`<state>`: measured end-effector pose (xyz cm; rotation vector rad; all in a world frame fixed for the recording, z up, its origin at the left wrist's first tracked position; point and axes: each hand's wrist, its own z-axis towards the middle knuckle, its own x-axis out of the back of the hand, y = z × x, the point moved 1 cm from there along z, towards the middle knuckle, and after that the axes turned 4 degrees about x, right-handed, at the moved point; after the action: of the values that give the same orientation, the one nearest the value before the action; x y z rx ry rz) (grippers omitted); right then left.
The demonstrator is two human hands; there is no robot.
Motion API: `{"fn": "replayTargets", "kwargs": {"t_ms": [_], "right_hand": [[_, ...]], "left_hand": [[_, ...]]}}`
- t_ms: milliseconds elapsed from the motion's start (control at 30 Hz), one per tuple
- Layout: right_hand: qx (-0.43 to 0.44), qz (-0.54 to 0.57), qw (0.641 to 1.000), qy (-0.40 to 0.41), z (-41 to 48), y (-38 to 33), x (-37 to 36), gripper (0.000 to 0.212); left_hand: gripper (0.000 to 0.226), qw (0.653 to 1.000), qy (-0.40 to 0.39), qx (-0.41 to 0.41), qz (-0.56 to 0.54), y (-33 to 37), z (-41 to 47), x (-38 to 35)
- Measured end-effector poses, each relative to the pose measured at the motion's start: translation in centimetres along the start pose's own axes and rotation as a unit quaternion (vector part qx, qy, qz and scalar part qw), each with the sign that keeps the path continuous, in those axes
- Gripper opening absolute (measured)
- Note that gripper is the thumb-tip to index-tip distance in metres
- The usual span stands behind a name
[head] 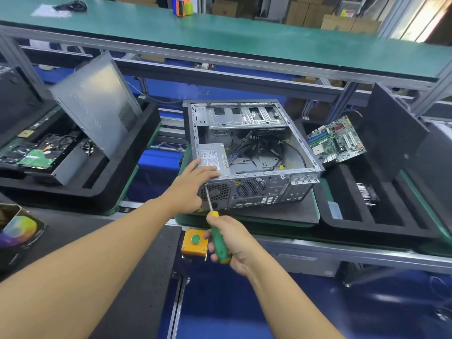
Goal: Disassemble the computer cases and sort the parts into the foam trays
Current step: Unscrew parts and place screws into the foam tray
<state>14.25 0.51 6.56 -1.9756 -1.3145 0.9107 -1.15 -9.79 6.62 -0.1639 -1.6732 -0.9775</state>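
An open grey computer case (259,182) lies on its side in the middle, its rear panel facing me. Loose cables and a silver power supply (215,155) sit inside it. My left hand (193,187) rests on the near left corner of the case, fingers over the power supply's edge. My right hand (230,238) grips a green and yellow screwdriver (217,238). Its shaft points up to the rear panel at the left, beside my left hand. A black foam tray (347,223) stands on the right with a green motherboard (337,140) leaning on its far edge.
A second foam tray (127,172) at the left holds a tilted metal side panel (97,104), a hard drive and boards. A yellow box with a green button (195,242) sits at the near edge. A green shelf (220,37) runs overhead. A small box (17,228) lies far left.
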Motion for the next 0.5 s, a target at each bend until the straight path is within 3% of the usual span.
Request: {"fn": "replayTargets", "kwargs": {"t_ms": [133, 267, 400, 500], "right_hand": [[-0.041, 0.019, 0.998, -0.047, -0.25, -0.38, 0.19, 0.036], [0.024, -0.022, 0.999, -0.001, -0.42, 0.1, 0.44, 0.012], [0.004, -0.053, 0.998, 0.023, -0.49, 0.12, 0.38, 0.026], [-0.05, 0.007, 0.998, -0.027, -0.64, -0.44, 0.22, 0.034]], "left_hand": [[0.088, 0.999, -0.04, -0.014, -0.005, -0.46, 0.01, 0.56], [0.084, 0.998, -0.063, -0.01, -0.007, -0.41, 0.1, 0.98], [0.082, 0.998, -0.056, 0.005, -0.018, -0.07, 0.0, 0.89], [0.083, 0.998, -0.052, 0.002, -0.024, -0.01, -0.16, 0.68]]}}
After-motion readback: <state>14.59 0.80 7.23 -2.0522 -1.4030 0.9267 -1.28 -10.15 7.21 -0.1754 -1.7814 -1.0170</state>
